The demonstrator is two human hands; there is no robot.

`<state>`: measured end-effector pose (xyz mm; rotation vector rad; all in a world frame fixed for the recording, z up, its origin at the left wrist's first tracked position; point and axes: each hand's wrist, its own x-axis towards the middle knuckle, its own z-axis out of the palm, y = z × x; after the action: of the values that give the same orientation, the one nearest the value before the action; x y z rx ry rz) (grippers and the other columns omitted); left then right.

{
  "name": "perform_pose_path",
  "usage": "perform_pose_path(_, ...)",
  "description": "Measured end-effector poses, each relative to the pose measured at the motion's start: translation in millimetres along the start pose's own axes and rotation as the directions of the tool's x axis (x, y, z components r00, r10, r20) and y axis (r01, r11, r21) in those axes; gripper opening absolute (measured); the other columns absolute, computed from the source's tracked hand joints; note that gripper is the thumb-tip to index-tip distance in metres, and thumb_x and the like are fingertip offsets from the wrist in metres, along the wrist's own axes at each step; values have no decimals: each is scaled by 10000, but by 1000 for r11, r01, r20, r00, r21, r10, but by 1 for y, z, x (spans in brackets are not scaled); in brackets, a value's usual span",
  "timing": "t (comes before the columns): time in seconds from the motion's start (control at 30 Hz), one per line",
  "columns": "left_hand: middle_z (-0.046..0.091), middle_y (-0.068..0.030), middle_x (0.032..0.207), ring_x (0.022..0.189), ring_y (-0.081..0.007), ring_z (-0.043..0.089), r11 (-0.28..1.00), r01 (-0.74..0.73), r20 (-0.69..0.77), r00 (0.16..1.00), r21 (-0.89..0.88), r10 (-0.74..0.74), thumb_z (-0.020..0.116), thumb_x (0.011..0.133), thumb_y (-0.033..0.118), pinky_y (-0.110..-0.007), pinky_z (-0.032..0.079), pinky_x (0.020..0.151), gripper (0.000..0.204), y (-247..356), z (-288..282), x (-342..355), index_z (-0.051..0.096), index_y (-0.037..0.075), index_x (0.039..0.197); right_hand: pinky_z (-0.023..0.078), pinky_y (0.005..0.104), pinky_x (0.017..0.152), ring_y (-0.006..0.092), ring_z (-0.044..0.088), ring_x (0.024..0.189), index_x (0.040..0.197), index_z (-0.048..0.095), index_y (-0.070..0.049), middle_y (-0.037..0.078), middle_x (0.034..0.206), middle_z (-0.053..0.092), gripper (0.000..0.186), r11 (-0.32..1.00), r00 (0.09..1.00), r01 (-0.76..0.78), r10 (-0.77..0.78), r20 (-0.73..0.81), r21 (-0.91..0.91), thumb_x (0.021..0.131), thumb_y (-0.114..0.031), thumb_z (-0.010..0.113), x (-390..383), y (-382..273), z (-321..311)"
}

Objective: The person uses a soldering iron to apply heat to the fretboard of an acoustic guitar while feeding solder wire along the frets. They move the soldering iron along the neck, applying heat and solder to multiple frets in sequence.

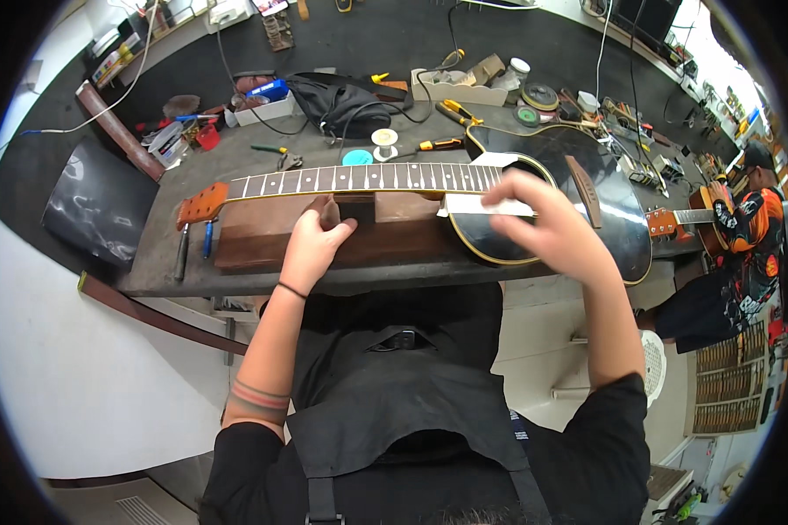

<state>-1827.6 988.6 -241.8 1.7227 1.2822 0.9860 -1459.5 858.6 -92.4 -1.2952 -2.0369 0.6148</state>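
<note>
A black acoustic guitar (499, 241) with cream edging lies across the bench, its fretted neck (324, 180) stretching left to an orange-brown headstock (203, 206). Under the neck runs a brown wooden support block (263, 229). My left hand (313, 248) is at the neck's near side, closed round a small brown piece I cannot make out, beside a dark patch on the support. Above the guitar's top, near the soundhole, hovers my right hand (552, 229), its fingers curved and blurred. White masking strips (473, 205) lie beside the fretboard end, partly behind those fingers.
Behind the neck are a solder-like spool (383, 143), a turquoise disc (356, 157), pliers (276, 150) and a black bag (341, 105). Two slim tools, one a blue pen-like one (207, 238), lie by the headstock. Another person (753, 210) holds a guitar at right.
</note>
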Motion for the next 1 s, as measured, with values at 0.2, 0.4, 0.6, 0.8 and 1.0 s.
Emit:
perform_pose_path(0.2, 699, -35, 894, 729, -125, 629, 985, 89, 83, 994, -148, -77, 899, 1021, 231, -322, 543, 690, 535, 4, 11, 17, 676, -24, 1436, 460, 509, 1296, 410, 662, 1404, 1563, 603, -53, 198, 1418, 725, 709, 858, 997, -20, 56, 55, -513, 1003, -408, 855, 71, 47, 15)
perform_pose_path(0.4, 760, -90, 876, 704, -151, 683, 986, 125, 90, 989, -111, -116, 924, 994, 253, -345, 561, 663, 469, 1, 20, 23, 718, -31, 1305, 469, 513, 1303, 381, 716, 1308, 1422, 702, -49, 176, 1290, 782, 674, 910, 945, -74, 195, 264, -409, 974, -534, 839, 97, 72, 3)
perform_pose_path(0.6, 788, -95, 802, 625, -152, 674, 970, 205, 177, 967, -130, -181, 944, 979, 267, -344, 545, 630, 370, 23, 45, 25, 824, -62, 1099, 343, 530, 1420, 396, 734, 1232, 1339, 733, -48, 164, 1242, 792, 565, 940, 964, -33, 121, 239, -341, 944, -426, 876, 100, 74, 2)
perform_pose_path(0.8, 768, -11, 805, 649, -76, 640, 943, 277, 228, 945, -184, -233, 956, 972, 213, -271, 485, 581, 276, 22, 51, 31, 860, -4, 1112, 299, 618, 1437, 380, 740, 1261, 1387, 708, -37, 149, 1285, 788, 573, 960, 966, 31, 44, 256, -279, 945, -357, 882, 100, 81, -2)
perform_pose_path(1.0, 860, -80, 1178, 1041, -145, 767, 937, 295, 230, 941, -189, -250, 877, 967, -34, -332, 608, 922, 350, 19, 40, 27, 817, -15, 1311, 308, 639, 1429, 372, 740, 1285, 1429, 696, -34, 142, 1324, 771, 604, 963, 965, 49, 22, 260, -265, 956, -359, 883, 102, 90, 1)
